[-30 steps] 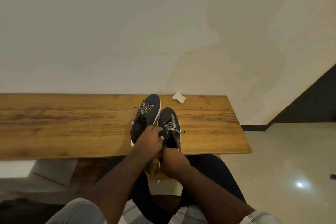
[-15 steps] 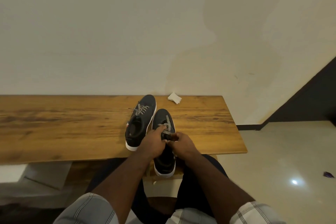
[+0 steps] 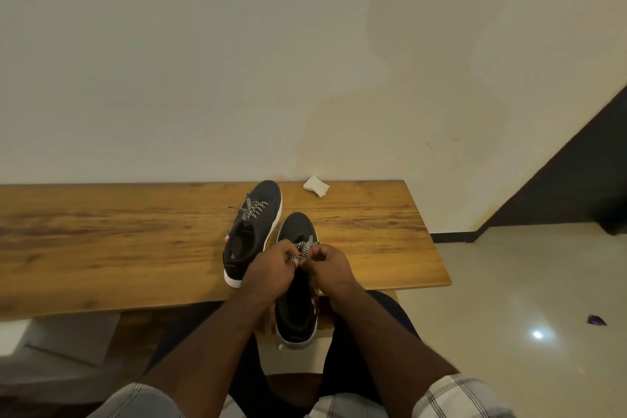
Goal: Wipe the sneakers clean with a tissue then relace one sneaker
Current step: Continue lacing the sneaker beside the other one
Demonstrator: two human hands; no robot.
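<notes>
Two dark sneakers with white soles lie on the wooden table (image 3: 135,241). The left sneaker (image 3: 252,231) rests flat with its black-and-white lace tied over the tongue. The right sneaker (image 3: 297,309) hangs with its heel past the table's front edge, over my lap. My left hand (image 3: 271,268) and my right hand (image 3: 330,265) meet over its tongue, and each pinches the patterned lace (image 3: 303,249) between fingertips. My hands hide the sneaker's middle. A crumpled white tissue (image 3: 316,185) lies at the back of the table by the wall.
The table stands against a pale wall (image 3: 237,61). Its right end stops near a glossy tiled floor (image 3: 526,299), where a small purple wrapper (image 3: 597,320) lies. A dark panel (image 3: 583,180) slants down at the far right.
The right sneaker has been drawn toward me, its heel now past the table edge. Both hands have risen from its heel to the lace and now pinch it.
</notes>
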